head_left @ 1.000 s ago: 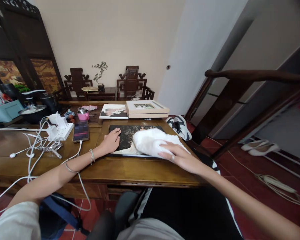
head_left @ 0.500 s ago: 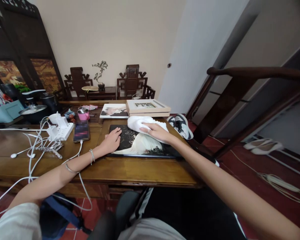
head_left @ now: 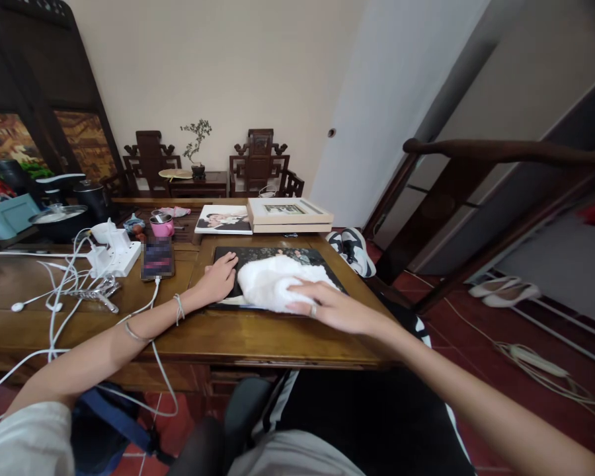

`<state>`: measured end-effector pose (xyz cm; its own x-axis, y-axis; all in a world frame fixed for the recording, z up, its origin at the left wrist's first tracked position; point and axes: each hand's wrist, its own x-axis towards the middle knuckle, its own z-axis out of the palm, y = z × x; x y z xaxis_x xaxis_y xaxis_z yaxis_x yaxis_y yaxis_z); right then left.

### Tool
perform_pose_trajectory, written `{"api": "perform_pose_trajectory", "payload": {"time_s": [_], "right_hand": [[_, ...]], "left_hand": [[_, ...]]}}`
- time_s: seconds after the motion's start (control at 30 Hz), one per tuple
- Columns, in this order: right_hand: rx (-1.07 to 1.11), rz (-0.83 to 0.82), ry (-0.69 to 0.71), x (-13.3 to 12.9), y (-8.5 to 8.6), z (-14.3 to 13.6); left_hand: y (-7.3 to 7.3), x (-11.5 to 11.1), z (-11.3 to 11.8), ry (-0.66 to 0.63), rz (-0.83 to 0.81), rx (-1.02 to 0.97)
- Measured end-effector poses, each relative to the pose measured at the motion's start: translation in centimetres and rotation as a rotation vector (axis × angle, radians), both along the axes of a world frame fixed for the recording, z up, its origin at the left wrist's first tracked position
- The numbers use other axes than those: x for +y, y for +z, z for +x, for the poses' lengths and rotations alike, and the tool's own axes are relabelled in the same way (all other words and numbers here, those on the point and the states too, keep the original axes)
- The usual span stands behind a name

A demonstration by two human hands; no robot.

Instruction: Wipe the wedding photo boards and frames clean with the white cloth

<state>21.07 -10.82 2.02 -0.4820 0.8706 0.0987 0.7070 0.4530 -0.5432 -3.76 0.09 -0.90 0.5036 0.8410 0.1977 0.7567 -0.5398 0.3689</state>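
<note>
A dark photo panel lies flat on the wooden table. On its left edge rests my left hand, fingers stretched forward and holding nothing. My right hand grips a bunched white cloth at its right end, near the panel's front edge. The cloth covers much of the panel's picture. Behind the panel are a thin white photo board and a stack of pale framed boxes.
To the left are a phone, a white power strip with tangled cables, a pink cup, a pot and a light-blue bin. A wooden chair stands at the right, near sneakers.
My right hand has pulled the white cloth toward me, from the panel's back edge to its front part. My left hand stays on the left edge. The view has shifted slightly.
</note>
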Motion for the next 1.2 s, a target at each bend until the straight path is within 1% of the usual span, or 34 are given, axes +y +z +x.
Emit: {"api": "perform_pose_trajectory", "payload": {"time_s": [0.1, 0.17, 0.23, 0.27, 0.33, 0.4, 0.47, 0.5, 0.57, 0.63, 0.7, 0.8, 0.87, 0.97, 1.0, 1.07, 1.13, 1.2], "right_hand": [[0.013, 0.065, -0.055, 4.3, 0.4, 0.5], [-0.028, 0.137, -0.132, 6.8, 0.4, 0.0], [-0.124, 0.2, -0.2, 8.2, 0.2, -1.3], [-0.175, 0.231, -0.217, 8.5, 0.0, -2.1], [-0.238, 0.287, -0.183, 8.0, -0.4, -3.8], [-0.226, 0.316, -0.061, 6.5, -0.5, -5.3], [-0.173, 0.306, 0.095, 4.4, -0.4, -6.3], [-0.143, 0.29, 0.163, 3.2, -0.1, -6.5], [-0.089, 0.25, 0.251, 1.2, 0.4, -6.4], [-0.043, 0.19, 0.269, -0.2, 0.8, -5.4], [0.007, 0.113, 0.22, -1.0, 0.9, -3.7], [0.07, 0.025, 0.095, -0.5, 0.6, -0.3], [0.076, 0.027, -0.007, 0.7, 0.1, 1.8], [0.082, 0.109, -0.189, 3.5, -0.6, 3.6], [0.09, 0.136, -0.243, 4.6, -0.7, 3.6], [0.129, 0.164, -0.33, 7.0, -0.9, 2.8], [0.198, 0.146, -0.358, 9.3, -0.9, 1.0], [0.267, 0.122, -0.338, 11.4, -0.7, -1.6]], "left_hand": [[-0.1, 0.0, 0.0, 0.007, -0.006, 0.013], [-0.3, 0.1, 0.0, 0.004, -0.005, 0.012], [-0.5, 0.3, -0.1, -0.001, -0.003, -0.007], [-0.5, 0.4, -0.1, -0.003, 0.001, -0.033], [-0.5, 0.7, -0.2, -0.006, 0.025, -0.138], [-0.3, 0.8, -0.2, 0.0, 0.063, -0.302], [0.1, 0.9, -0.2, 0.029, 0.086, -0.451], [0.2, 0.9, -0.2, 0.053, 0.086, -0.498], [0.5, 0.8, -0.2, 0.096, 0.078, -0.532], [0.5, 0.7, -0.2, 0.091, 0.08, -0.512], [0.4, 0.5, -0.2, 0.044, 0.096, -0.435], [-0.1, 0.4, -0.2, -0.053, 0.096, -0.216], [-0.4, 0.4, -0.3, -0.094, 0.087, -0.106], [-0.5, 0.5, -0.4, -0.105, 0.094, -0.074], [-0.6, 0.5, -0.4, -0.104, 0.097, -0.075], [-0.6, 0.5, -0.4, -0.102, 0.1, -0.079], [-0.6, 0.5, -0.4, -0.1, 0.11, -0.08], [-0.6, 0.6, -0.5, -0.109, 0.129, -0.078]]}}
